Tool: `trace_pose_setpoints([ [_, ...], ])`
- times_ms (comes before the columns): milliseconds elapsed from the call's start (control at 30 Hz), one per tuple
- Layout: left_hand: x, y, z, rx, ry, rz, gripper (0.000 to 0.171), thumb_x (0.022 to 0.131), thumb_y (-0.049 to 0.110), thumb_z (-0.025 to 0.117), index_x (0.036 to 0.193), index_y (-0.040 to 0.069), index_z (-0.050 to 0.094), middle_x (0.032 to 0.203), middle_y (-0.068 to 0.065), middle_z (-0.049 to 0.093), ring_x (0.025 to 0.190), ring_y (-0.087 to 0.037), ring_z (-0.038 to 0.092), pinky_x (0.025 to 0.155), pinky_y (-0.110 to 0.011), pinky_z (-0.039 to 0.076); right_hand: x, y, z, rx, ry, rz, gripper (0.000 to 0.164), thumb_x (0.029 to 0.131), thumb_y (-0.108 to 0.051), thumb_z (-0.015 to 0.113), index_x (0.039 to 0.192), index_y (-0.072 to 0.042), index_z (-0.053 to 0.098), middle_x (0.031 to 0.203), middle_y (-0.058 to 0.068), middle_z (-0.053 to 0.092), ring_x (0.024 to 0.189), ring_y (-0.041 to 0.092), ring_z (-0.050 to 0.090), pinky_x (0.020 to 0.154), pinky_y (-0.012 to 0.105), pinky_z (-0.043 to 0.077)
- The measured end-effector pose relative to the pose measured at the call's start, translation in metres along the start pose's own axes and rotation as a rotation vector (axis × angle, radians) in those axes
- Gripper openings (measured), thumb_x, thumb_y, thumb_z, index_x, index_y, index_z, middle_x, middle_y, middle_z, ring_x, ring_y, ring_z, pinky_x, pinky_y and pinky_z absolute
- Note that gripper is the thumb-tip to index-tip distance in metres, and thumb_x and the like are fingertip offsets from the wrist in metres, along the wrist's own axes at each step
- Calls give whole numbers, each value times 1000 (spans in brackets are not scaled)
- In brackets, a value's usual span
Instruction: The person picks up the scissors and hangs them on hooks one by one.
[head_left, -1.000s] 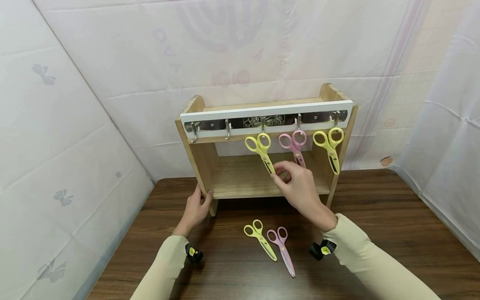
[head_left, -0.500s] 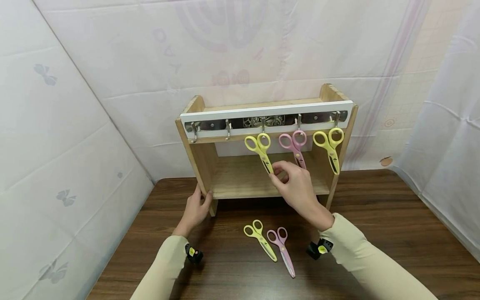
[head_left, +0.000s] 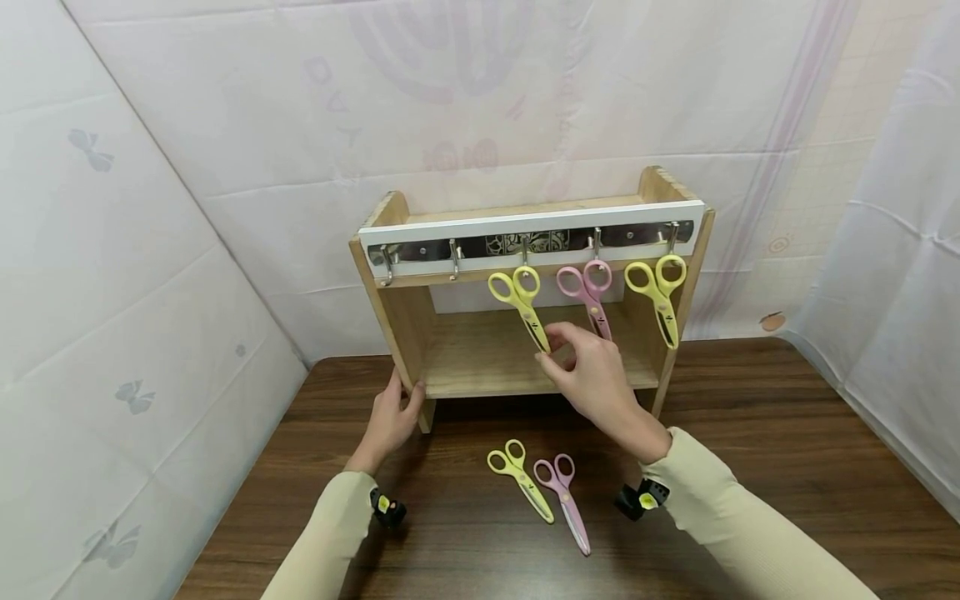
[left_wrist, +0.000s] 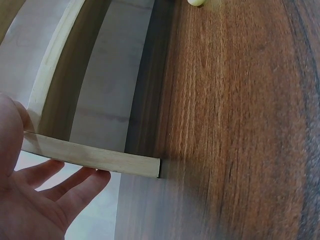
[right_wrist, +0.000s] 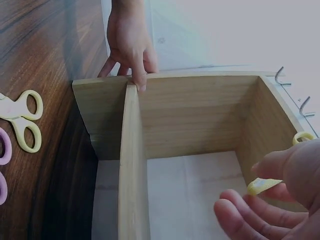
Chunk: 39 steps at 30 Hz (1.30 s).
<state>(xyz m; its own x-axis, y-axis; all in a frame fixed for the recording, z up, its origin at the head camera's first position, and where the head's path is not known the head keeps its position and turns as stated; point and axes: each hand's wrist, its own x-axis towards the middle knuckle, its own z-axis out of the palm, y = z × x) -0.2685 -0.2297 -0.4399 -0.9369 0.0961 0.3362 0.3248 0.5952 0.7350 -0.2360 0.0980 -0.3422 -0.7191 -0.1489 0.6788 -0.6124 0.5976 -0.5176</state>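
Observation:
My left hand (head_left: 390, 419) grips the lower left side panel of a wooden shelf (head_left: 395, 333); in the left wrist view its fingers (left_wrist: 82, 195) lie against the panel's outer side. My right hand (head_left: 596, 375) has thumb and index finger at the blade tip of yellow scissors (head_left: 522, 304), which hang by one loop from the middle hook. In the right wrist view that tip (right_wrist: 260, 186) shows between thumb and index finger. Pink scissors (head_left: 591, 292) and a second yellow pair (head_left: 660, 296) hang to the right, the pink blade partly hidden by my right hand.
Two hooks (head_left: 454, 260) on the left of the white rail (head_left: 450, 225) carry nothing. On the dark wooden table (head_left: 465, 550), another yellow pair of scissors (head_left: 521, 482) and another pink pair (head_left: 564, 504) lie before the shelf. Patterned cloth (head_left: 262, 125) stands behind and at the sides.
The held blade tip of the middle yellow scissors has shifted slightly, and my right thumb sits a little lower. My left hand and the other scissors stay where they were.

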Motion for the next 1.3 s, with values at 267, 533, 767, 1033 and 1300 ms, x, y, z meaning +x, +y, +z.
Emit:
trace_pose_setpoints([
  [267, -1, -1, -1, 2, -4, -2, 54, 111, 24, 48, 159, 9, 29, 139, -27, 57, 122, -41, 61, 92, -54, 57, -21, 4, -6, -64, -135, 41, 54, 87, -17, 83, 134, -5, 61, 98, 9, 75, 67, 14, 67, 64, 39, 56],
  [533, -3, -2, -2, 21, -7, -18, 52, 111, 26, 47, 159, 13, 30, 136, -25, 60, 118, -39, 63, 86, -55, 59, -63, 6, -5, -242, -425, 116, 69, 88, -31, 84, 148, -17, 52, 106, 2, 71, 85, 26, 70, 60, 46, 55],
  [767, -1, -2, -1, 26, 2, -4, 51, 111, 26, 48, 157, 11, 33, 135, -26, 60, 116, -41, 63, 83, -54, 59, -89, 7, -2, -274, -603, 157, 70, 86, -30, 85, 147, -20, 52, 110, 8, 68, 82, 26, 68, 60, 46, 54],
  [1033, -2, -1, 0, 31, -8, -6, 52, 111, 27, 48, 158, 11, 31, 135, -26, 60, 118, -41, 63, 85, -55, 59, -107, 11, 2, -259, -695, 130, 67, 83, -33, 88, 140, -16, 59, 109, 9, 65, 80, 27, 66, 59, 50, 53],
  [1300, -1, -1, -1, 16, -12, -3, 52, 111, 26, 48, 158, 11, 31, 135, -27, 59, 118, -41, 63, 85, -54, 59, -120, 16, 9, -297, -737, 100, 66, 78, -42, 89, 134, -20, 60, 97, 1, 60, 77, 25, 63, 53, 45, 49],
])
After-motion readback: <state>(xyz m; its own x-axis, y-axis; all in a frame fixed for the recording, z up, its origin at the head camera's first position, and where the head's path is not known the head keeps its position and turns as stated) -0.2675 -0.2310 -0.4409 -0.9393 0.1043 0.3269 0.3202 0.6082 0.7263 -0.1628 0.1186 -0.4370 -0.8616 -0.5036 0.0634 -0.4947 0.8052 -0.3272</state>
